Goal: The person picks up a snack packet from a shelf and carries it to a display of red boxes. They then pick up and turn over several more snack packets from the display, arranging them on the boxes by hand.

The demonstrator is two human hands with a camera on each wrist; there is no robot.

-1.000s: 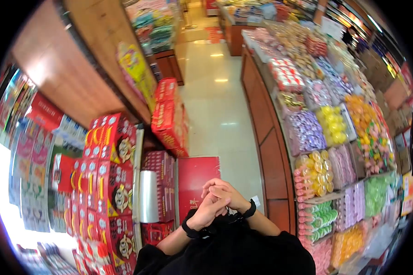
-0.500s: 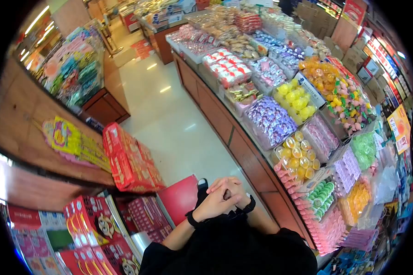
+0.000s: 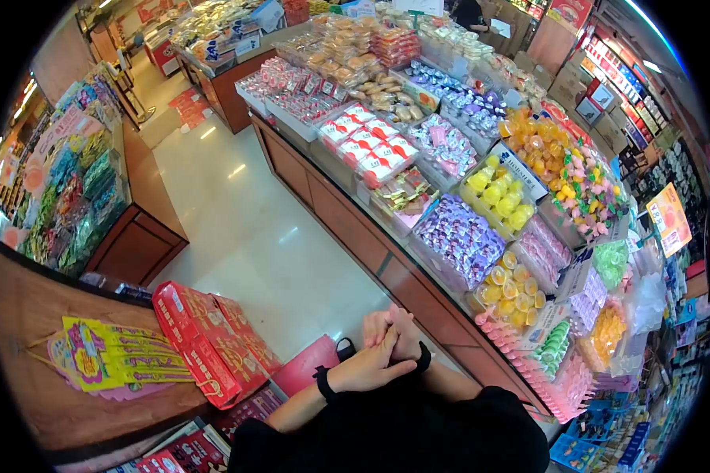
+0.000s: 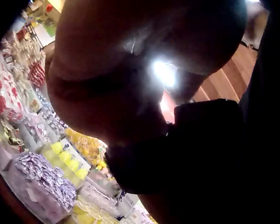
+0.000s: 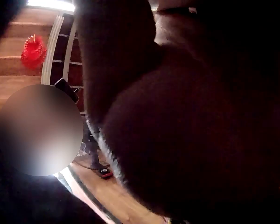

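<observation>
In the head view both hands are together in front of the body, wrists in black bands. The left hand [image 3: 364,369] lies against the right hand [image 3: 402,337], its thumb pointing toward the right wrist. No object shows in either hand. In the wrist views the hands are dark and fill much of the picture. Nearest to the right hand is the wooden side of a long candy counter [image 3: 430,311]. On it stand bins of purple-wrapped candies [image 3: 459,240], yellow jelly cups [image 3: 511,292] and pink-wrapped sweets [image 3: 521,343].
Red gift boxes [image 3: 213,339] stand on the left beside hanging yellow packets [image 3: 130,355]. A pink-red surface [image 3: 308,366] lies near the left wrist. The tiled aisle [image 3: 237,197] runs forward between the counter and another display [image 3: 79,173]. A person [image 3: 467,14] is at the far back.
The head view has swung to the right, bringing more of the candy counter into sight and the red boxes on the left lower. The clasped hands have loosened from interlaced fingers to lying against each other.
</observation>
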